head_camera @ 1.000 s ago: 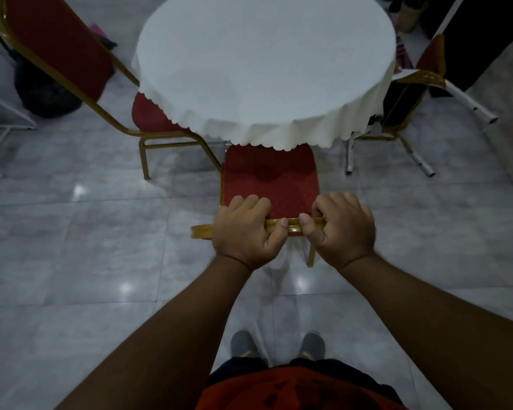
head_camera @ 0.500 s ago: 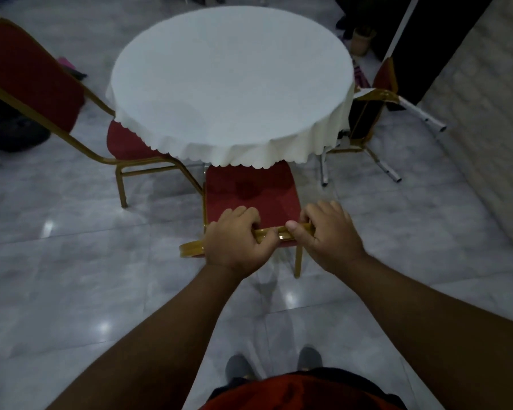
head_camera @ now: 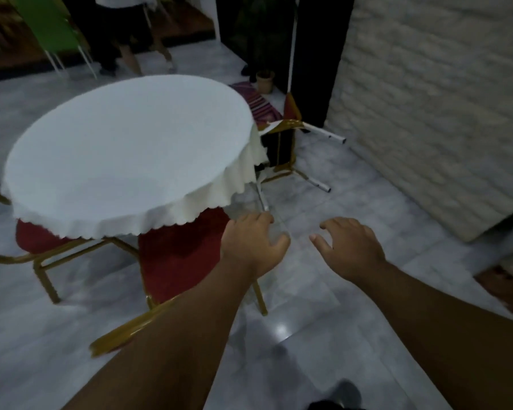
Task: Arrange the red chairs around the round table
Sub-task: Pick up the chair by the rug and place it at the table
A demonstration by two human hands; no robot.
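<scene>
The round table point(head_camera: 125, 149) wears a white cloth with a scalloped hem. A red chair point(head_camera: 178, 255) with a gold frame has its seat tucked under the table's near edge; its gold backrest rail runs beneath my left forearm. Another red chair point(head_camera: 39, 241) sits under the table's left side. A third red chair point(head_camera: 288, 125) lies tipped over at the table's far right, white-tipped legs sticking out. My left hand point(head_camera: 252, 244) and my right hand point(head_camera: 347, 247) hover open above the floor, right of the near chair, holding nothing.
A white brick wall point(head_camera: 427, 99) closes off the right side. A small pot point(head_camera: 265, 81) and striped cloth point(head_camera: 261, 105) lie behind the table. A green chair point(head_camera: 54, 34) and a person's legs point(head_camera: 131, 54) stand at the back. The floor is glossy grey tile.
Both hands have let go of the near chair's backrest rail and opened. The view has swung right and up, toward the tipped-over chair and the wall.
</scene>
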